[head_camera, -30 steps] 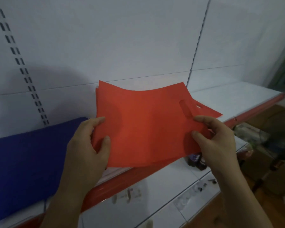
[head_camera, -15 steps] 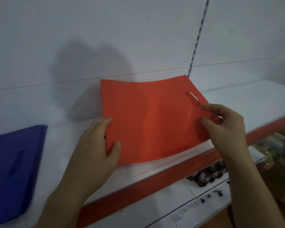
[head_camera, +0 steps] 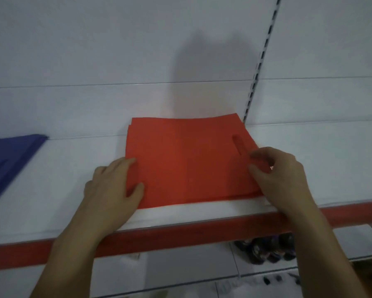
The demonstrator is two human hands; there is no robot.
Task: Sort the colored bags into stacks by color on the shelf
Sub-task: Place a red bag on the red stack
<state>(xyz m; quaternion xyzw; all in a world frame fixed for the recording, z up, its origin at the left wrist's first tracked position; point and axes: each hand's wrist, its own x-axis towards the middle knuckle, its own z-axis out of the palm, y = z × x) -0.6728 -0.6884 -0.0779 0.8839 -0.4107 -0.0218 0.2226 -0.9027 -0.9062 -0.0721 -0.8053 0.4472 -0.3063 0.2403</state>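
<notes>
I see the red bags (head_camera: 189, 160) lying flat on the white shelf (head_camera: 309, 164), between my two hands, near the shelf's front edge and reaching back to the rear panel. My left hand (head_camera: 114, 186) lies on the stack's near left corner, fingers spread along the left edge and thumb pressing the top sheet, so it is flat rather than closed. My right hand (head_camera: 279, 175) sits at the right edge, thumb and forefinger curled in a pinch on the red bags just beside the handle slot. The stack is orange-red, matt, several thin layers showing at the left and near edges, with one narrow die-cut handle slot (head_camera: 238, 145) near its right side. Well apart on the far left lie the blue bags (head_camera: 11, 155), partly out of view. I can read no writing or brand anywhere
</notes>
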